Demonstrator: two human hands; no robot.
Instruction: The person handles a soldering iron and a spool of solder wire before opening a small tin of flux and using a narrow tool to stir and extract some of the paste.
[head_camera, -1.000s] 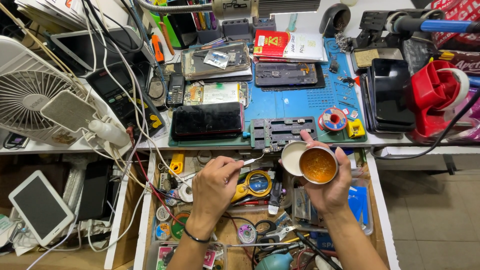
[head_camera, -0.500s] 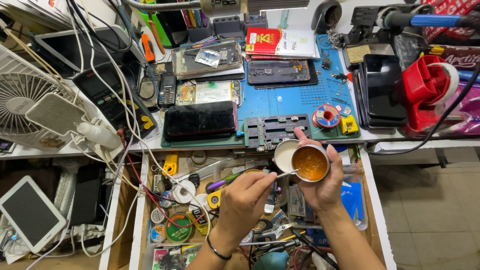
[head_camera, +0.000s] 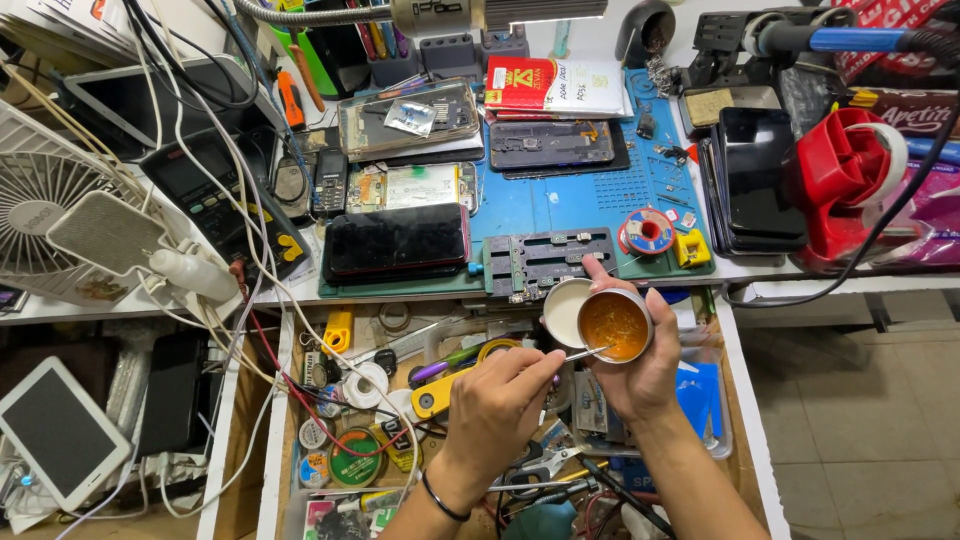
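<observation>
Above an open drawer (head_camera: 300, 470) crammed with tools, the person's left hand (head_camera: 500, 405) pinches thin metal tweezers (head_camera: 585, 352), tips dipped into a small round tin of amber flux paste (head_camera: 614, 325). The right hand (head_camera: 640, 375) cups that tin with its white lid (head_camera: 562, 310). Beyond, a black phone (head_camera: 395, 243) lies on a blue work mat (head_camera: 560, 200).

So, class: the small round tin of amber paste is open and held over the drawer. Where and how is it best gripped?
Grip the round tin by its side wall, from below and from the right, as the right hand does: fingers wrapped round the wall, open top level. Its low, round shape suits a wrap, and that likely leaves the left side free for the tweezers in the left hand.
</observation>
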